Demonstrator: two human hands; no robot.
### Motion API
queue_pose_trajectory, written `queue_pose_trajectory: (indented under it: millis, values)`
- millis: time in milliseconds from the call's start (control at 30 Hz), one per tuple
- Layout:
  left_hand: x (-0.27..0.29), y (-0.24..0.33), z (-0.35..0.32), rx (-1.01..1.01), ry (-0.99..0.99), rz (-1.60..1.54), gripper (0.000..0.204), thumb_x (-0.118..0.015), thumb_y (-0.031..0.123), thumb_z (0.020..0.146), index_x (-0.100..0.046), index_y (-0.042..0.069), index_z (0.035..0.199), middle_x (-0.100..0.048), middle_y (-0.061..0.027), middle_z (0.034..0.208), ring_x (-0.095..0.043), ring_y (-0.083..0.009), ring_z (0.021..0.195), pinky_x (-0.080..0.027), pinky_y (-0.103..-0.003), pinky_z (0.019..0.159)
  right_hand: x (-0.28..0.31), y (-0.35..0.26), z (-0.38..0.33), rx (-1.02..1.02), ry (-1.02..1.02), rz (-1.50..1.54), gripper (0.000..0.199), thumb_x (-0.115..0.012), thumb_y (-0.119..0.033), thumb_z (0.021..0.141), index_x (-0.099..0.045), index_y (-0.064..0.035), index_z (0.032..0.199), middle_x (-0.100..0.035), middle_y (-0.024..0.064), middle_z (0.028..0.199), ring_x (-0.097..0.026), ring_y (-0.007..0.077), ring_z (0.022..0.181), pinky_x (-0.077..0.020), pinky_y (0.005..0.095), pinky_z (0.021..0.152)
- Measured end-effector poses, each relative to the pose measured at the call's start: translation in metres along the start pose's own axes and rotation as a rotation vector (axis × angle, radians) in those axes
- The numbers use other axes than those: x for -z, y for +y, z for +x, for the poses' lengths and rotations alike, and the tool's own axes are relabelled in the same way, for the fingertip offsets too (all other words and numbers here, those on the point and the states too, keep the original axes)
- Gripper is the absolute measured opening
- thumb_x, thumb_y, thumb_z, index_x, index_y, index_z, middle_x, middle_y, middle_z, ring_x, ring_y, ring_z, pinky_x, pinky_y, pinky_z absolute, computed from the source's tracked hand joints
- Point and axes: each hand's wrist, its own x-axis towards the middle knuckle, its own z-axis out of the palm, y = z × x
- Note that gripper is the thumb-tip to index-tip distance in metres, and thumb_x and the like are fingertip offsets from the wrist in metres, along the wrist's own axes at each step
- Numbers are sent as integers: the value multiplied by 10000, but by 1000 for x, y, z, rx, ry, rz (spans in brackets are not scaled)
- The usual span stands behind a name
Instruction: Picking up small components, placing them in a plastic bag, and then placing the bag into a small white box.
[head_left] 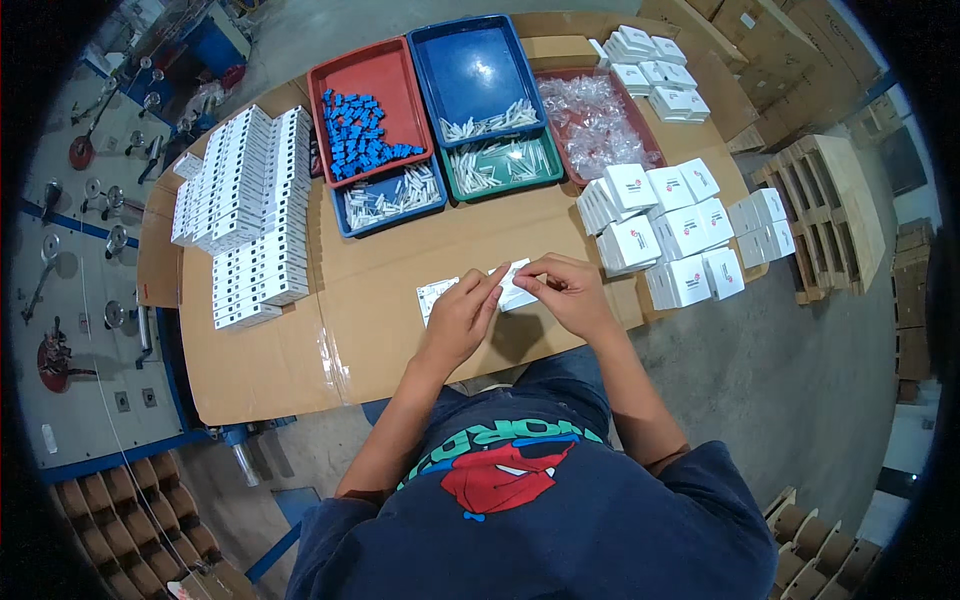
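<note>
At the table's near edge my two hands meet over a small white flat piece (513,292), partly covered by fingers. My left hand (462,315) has its fingers close together at the piece's left side. The thumb and index finger of my right hand (568,294) pinch at its right side. Exactly what the fingertips grip is too small to see. Just left of the piece, a white printed sheet (432,294) lies flat on the cardboard, partly behind my left hand.
Stacked white boxes (245,195) stand at left; more white boxes (685,230) at right. Beyond my hands are a red tray (385,65) of blue parts, blue tray (470,75) and green tray (550,172) of white sticks, and a tray of clear plastic bags (597,120). Cardboard (260,365) covers the table.
</note>
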Motion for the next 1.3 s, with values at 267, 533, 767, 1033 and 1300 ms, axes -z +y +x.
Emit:
queue_pose_trajectory:
  millis: [267,533,767,1033,1300]
  values:
    - [14,-7,8,140,-138,-154,318,-541,168,1055,-661,89,1339,-641,-147,1039,-638,-332,885,-510,-403,800,14,-9,7,72,-150,-113,187,-695,-66,956,-776,-45,1123,-696,32,836,-539,68,681,-411,250,595]
    - [16,4,15,-50,150,18,369,-730,260,933,-699,86,1258,-730,-144,1108,-649,-329,1095,-468,-414,976,7,4,8,-5,-195,3,255,-642,-46,966,-754,-56,1195,-723,47,894,-574,80,720,-459,251,643]
    - [11,-4,15,60,-20,-93,381,-809,266,855,-729,86,1181,-754,-101,1045,-677,-294,984,-485,-397,913,3,-15,6,-54,-189,29,260,-643,-48,951,-755,-53,1186,-737,57,980,-633,103,776,-507,267,683]
    - [7,-12,12,22,4,-108,268,-778,134,908,-741,39,1156,-754,-92,912,-704,-167,792,-544,-287,647,2,-9,8,119,-241,21,326,-590,44,911,-752,-40,1182,-682,77,988,-632,160,855,-481,277,743]
    - [9,-27,7,174,-70,-234,269,-747,222,920,-735,94,1156,-756,-76,802,-703,-279,795,-527,-374,775,1,-7,10,78,-286,-7,326,-624,-16,920,-754,-82,1212,-667,83,905,-610,162,780,-469,301,695]
